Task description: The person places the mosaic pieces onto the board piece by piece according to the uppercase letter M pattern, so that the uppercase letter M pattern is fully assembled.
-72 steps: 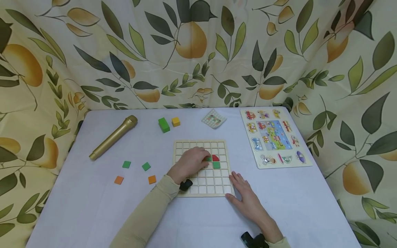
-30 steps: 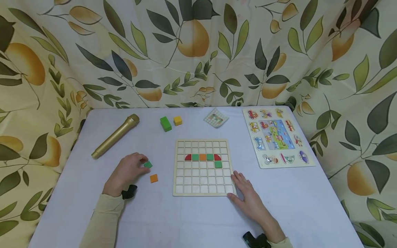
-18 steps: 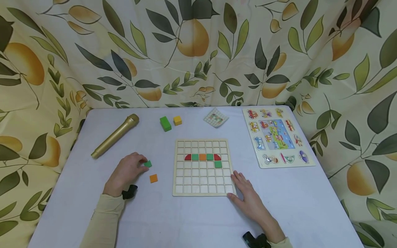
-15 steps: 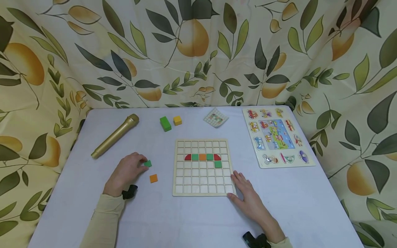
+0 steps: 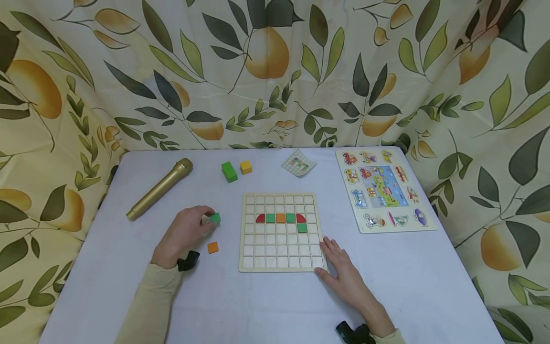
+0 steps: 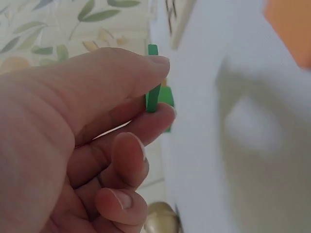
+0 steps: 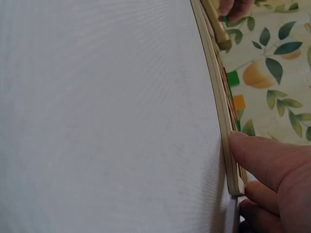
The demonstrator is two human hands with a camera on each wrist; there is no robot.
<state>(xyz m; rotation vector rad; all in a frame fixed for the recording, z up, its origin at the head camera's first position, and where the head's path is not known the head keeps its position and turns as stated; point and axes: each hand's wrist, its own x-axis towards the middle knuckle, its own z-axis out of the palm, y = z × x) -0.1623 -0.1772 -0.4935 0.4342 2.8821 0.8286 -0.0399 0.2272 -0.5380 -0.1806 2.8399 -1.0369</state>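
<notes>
Between thumb and fingertip my left hand point(image 5: 185, 235) pinches a thin green square tile point(image 5: 215, 218), raised off the cloth; the left wrist view shows the tile point(image 6: 153, 99) edge-on. Just below it on the table lies an orange square tile point(image 5: 212, 247). My right hand point(image 5: 343, 277) rests at the right edge of a wooden grid board point(image 5: 275, 250), its thumb and fingers touching the rim. Set in one row of the board are red quarter-round pieces at both ends, green tiles point(image 5: 270, 218) and an orange tile point(image 5: 280, 218). Another green tile point(image 5: 302, 228) sits under the right red piece point(image 5: 301, 218).
Behind the left hand lies a gold microphone-shaped stick point(image 5: 160, 189). Green point(image 5: 229, 172) and yellow blocks point(image 5: 246, 166) stand toward the back, beside a small grid-patterned card point(image 5: 299, 163). A picture puzzle board point(image 5: 386, 191) lies at the back right. Patterned curtain surrounds the white table.
The left hand left the board and went to the loose tiles. It has now lifted a green tile and moved it slightly right and back. The right hand stays at the board's edge.
</notes>
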